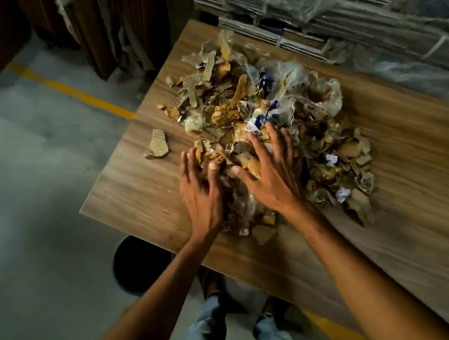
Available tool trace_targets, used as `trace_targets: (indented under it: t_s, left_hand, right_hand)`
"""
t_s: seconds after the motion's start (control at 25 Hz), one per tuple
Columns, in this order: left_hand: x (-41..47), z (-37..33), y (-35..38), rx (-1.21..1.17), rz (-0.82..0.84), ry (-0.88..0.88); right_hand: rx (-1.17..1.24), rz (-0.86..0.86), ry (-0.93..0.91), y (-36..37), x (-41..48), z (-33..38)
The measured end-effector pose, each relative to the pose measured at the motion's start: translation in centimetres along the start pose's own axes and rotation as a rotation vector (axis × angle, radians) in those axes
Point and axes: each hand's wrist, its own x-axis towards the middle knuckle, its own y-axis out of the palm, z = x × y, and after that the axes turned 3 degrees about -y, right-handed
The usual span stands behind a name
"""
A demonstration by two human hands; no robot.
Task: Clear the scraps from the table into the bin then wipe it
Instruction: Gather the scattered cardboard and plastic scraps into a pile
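A heap of scraps (293, 113) covers the middle of the wooden table (138, 192): torn cardboard, crumpled paper and clear plastic film. My left hand (202, 192) lies on the heap's near edge with its fingers spread and curled into the scraps. My right hand (272, 171) rests flat on the pile beside it, fingers apart. Neither hand has lifted anything off the table. One loose cardboard piece (157, 144) lies apart to the left. A dark round bin (133, 264) stands on the floor under the table's near edge, partly hidden by the tabletop.
Stacks of flat cardboard wrapped in plastic (356, 23) stand behind the table. Tall brown cardboard sheets (102, 6) lean at the back left. A yellow line (69, 90) crosses the grey floor. My legs and feet (242, 318) are below the table edge.
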Motion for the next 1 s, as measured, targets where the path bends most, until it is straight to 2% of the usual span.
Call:
trace_targets:
  t_s: [0.12,0.24,0.32,0.4,0.6,0.72,0.84,0.92,1.0]
  left_hand:
    - [2.4,-1.3,-0.7,0.016,-0.087,0.038]
    - [7.0,0.4,-3.5,0.053,-0.215,-0.082]
    - [9.0,0.8,-4.8,0.028,-0.187,-0.170]
    - [9.8,0.0,-5.0,0.011,-0.144,-0.145]
    - [16.8,-1.8,-4.7,0.045,-0.113,0.000]
    - [22.4,-3.0,-3.4,0.173,0.022,0.033]
    - [23.8,-3.0,-1.4,0.191,0.190,0.092]
    - [22.8,-3.1,-0.8,0.140,0.222,0.132]
    - [23.0,-4.2,-1.0,0.137,0.133,0.179]
  right_hand:
    - [-0.004,-0.127,0.027,-0.6,0.8,1.2]
    - [-0.062,-0.280,0.014,-1.3,1.9,3.0]
    - [-0.064,-0.372,-0.014,-1.5,2.9,4.5]
    - [-0.028,-0.427,-0.049,-1.4,4.2,6.0]
    - [-0.082,-0.362,-0.104,-1.2,8.1,7.8]
    - [-0.127,-0.266,-0.047,-1.5,11.0,7.5]
    - [-0.132,-0.170,-0.004,-1.7,13.1,6.9]
    - [-0.117,-0.218,-0.016,-1.9,13.2,6.3]
    - [-0.082,-0.318,-0.017,-2.6,12.9,5.6]
